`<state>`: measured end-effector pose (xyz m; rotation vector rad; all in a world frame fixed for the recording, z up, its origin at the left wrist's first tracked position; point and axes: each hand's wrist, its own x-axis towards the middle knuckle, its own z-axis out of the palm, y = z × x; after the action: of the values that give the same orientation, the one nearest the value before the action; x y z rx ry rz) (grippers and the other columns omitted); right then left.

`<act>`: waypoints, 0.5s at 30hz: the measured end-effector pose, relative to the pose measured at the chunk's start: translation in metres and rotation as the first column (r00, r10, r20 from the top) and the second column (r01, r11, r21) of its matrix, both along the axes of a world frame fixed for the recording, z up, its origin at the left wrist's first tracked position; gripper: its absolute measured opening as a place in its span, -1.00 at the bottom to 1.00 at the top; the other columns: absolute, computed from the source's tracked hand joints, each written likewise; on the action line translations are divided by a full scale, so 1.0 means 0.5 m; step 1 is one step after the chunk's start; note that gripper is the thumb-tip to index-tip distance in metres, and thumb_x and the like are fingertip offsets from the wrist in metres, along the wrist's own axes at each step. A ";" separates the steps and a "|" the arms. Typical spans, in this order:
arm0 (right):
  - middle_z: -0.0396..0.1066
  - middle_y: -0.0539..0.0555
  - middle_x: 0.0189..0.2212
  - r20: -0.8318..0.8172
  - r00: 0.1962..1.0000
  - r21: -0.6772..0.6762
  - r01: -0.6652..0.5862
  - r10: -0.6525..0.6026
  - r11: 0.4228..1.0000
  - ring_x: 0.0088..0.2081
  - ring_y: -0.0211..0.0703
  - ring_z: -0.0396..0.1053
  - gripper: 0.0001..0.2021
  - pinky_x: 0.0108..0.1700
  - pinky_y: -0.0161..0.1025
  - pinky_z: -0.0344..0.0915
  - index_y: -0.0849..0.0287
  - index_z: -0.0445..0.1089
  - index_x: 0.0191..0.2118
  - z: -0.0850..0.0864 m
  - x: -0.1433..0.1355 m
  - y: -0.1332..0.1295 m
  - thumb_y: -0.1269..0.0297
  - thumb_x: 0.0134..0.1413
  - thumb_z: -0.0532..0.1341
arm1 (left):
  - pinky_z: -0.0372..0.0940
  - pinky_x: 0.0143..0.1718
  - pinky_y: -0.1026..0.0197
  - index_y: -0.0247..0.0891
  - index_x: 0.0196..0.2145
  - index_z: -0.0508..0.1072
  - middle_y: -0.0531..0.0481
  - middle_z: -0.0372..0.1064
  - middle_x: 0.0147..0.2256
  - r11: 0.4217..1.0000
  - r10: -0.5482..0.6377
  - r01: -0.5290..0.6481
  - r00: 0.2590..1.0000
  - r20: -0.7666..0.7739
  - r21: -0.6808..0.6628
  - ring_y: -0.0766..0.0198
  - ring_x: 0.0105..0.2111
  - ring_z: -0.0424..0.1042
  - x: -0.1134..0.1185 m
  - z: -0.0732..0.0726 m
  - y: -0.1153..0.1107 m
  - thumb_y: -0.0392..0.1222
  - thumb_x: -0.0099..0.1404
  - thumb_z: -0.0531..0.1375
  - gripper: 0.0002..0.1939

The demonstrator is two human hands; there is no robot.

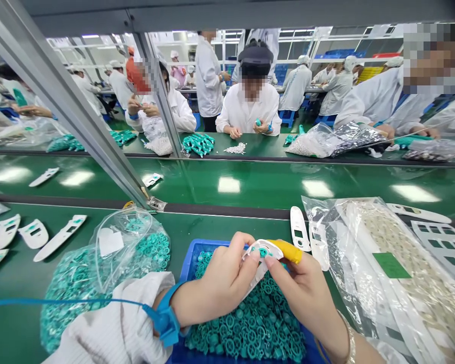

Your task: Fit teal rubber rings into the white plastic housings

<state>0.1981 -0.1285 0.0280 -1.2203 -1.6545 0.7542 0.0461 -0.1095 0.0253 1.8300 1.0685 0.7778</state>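
Between my two hands is a white plastic housing [260,275], held tilted above a blue bin [188,253]. My left hand [223,273] grips its left side, with a blue strap [168,308] around the wrist. My right hand [303,283] pinches the other side, a yellow finger cot [287,250] on one finger. Both thumbs press near a small teal ring part [263,252] at the housing's upper end. Heaped in the bin below are teal ring parts [246,333]. Part of the housing is hidden by my fingers.
Left of the bin lies a clear bag of teal parts [76,273], with several white housings [60,237] beyond it. Two white housings [299,228] and a plastic bag of flat parts [394,263] lie right. A metal post [79,111] slants across the left; co-workers sit beyond the green belt [265,184].
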 end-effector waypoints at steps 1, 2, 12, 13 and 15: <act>0.43 -0.02 -0.52 0.015 1.000 0.029 0.018 -0.018 0.999 -0.49 -0.24 0.38 -0.88 -0.43 -0.32 0.34 0.14 0.42 -0.35 0.000 -0.001 0.001 0.34 0.09 0.12 | -0.06 -0.61 0.30 -0.24 -0.22 0.20 0.14 0.14 -0.63 1.000 -0.001 0.001 1.000 0.005 -0.006 0.38 -0.65 0.11 0.001 -0.003 0.001 -0.01 0.36 -0.12 -0.73; 0.43 -0.02 -0.52 0.026 0.999 0.054 0.026 -0.028 0.998 -0.50 -0.24 0.38 -0.88 -0.44 -0.33 0.34 0.14 0.42 -0.36 0.000 -0.002 0.002 0.36 0.08 0.12 | -0.08 -0.62 0.30 -0.24 -0.20 0.19 0.15 0.13 -0.64 1.000 -0.002 0.002 1.000 0.010 -0.010 0.38 -0.66 0.09 0.001 -0.007 0.002 -0.01 0.36 -0.12 -0.73; 0.48 0.01 -0.48 0.043 0.999 0.091 0.011 -0.015 0.996 -0.46 -0.18 0.43 -0.78 -0.39 -0.26 0.39 0.14 0.42 -0.22 -0.017 0.009 -0.011 0.37 0.07 0.05 | -0.04 -0.59 0.29 -0.24 -0.13 0.14 0.09 0.25 -0.58 0.999 -0.037 0.037 0.999 -0.020 0.010 0.36 -0.63 0.16 0.003 -0.007 0.003 -0.02 0.37 -0.14 -0.73; 0.46 0.00 -0.52 0.043 0.999 0.088 0.016 -0.020 0.996 -0.47 -0.18 0.43 -0.78 -0.41 -0.27 0.38 0.14 0.43 -0.24 -0.017 0.009 -0.010 0.37 0.07 0.05 | -0.04 -0.59 0.30 -0.24 -0.13 0.14 0.10 0.24 -0.59 0.999 -0.034 0.035 0.999 -0.035 0.024 0.36 -0.64 0.15 0.003 -0.007 0.002 -0.03 0.37 -0.14 -0.73; 0.40 -0.04 -0.61 0.062 0.997 0.083 0.030 -0.036 0.996 -0.48 -0.18 0.42 -0.79 -0.43 -0.29 0.36 0.14 0.43 -0.33 -0.014 0.005 -0.010 0.38 0.07 0.04 | -0.05 -0.60 0.30 -0.26 -0.14 0.16 0.12 0.20 -0.61 0.997 -0.013 0.019 0.997 -0.077 0.080 0.37 -0.65 0.13 0.004 -0.006 -0.004 -0.05 0.36 -0.12 -0.75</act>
<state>0.2007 -0.1334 0.0212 -1.2212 -1.6958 0.6269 0.0482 -0.1113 0.0222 1.9485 1.0838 0.7566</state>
